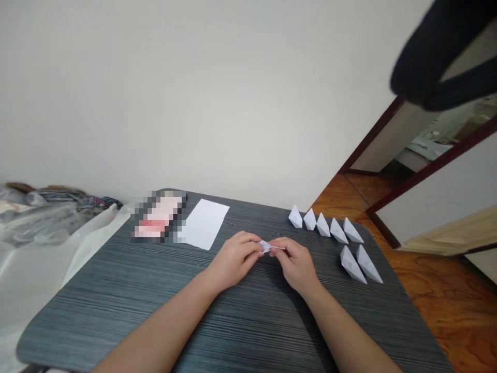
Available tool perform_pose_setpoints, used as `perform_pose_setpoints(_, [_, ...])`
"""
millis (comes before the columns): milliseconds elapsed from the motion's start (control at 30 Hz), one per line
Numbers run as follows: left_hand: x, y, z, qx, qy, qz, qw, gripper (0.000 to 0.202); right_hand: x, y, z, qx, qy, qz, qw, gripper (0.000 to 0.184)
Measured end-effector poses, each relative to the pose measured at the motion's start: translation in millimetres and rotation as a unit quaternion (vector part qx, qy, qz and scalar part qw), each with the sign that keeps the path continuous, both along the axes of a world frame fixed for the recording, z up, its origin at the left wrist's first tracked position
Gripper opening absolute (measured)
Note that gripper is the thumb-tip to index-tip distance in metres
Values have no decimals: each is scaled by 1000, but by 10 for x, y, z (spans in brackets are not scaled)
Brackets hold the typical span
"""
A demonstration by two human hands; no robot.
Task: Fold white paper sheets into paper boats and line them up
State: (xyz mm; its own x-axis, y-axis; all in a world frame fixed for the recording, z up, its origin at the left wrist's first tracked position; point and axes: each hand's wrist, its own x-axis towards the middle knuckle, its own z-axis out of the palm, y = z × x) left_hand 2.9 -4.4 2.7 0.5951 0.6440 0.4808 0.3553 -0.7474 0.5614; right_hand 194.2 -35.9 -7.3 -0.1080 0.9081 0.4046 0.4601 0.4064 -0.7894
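Observation:
Between my two hands, over the middle of the table, is a small piece of folded white paper point(266, 246). My left hand point(235, 258) pinches its left end with thumb and fingers. The right end is gripped by my right hand point(297, 263), whose fingers cover part of it. Several folded white paper boats point(323, 225) stand in a row toward the table's far right corner. Nearer me on that side are two more paper boats point(353, 264), set side by side. White paper sheets point(206, 224) lie flat beyond my left hand.
The dark wood-grain table point(128, 290) has rounded corners and meets a pale wall point(217, 103). A pixelated pink and red item point(157, 215) lies at its far left. Plastic-covered things point(58, 228) border the left edge. A black strap point(427, 62) hangs in the upper right.

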Motion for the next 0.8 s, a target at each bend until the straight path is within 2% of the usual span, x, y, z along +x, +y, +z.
perform_pose_setpoints(233, [18,-21,70,-32,1,9,999,13,-6,10,7,-4,-15,18,1000,14])
perform_pose_setpoints(367, [20,-49,95,-121,1,59,991,13,-14,1,29,-21,-37,9,999,14])
perform_pose_setpoints(467, [25,-58,90,-184,-27,80,979,20,-29,-8,37,-34,-42,2,999,15])
perform_pose_setpoints(633, [52,-53,111,-213,-33,65,974,17,-46,-19,37,-53,-34,-11,998,13])
perform_pose_setpoints(800, [59,-51,145,-218,8,38,975,26,-44,-24,34,-59,-33,-8,998,13])
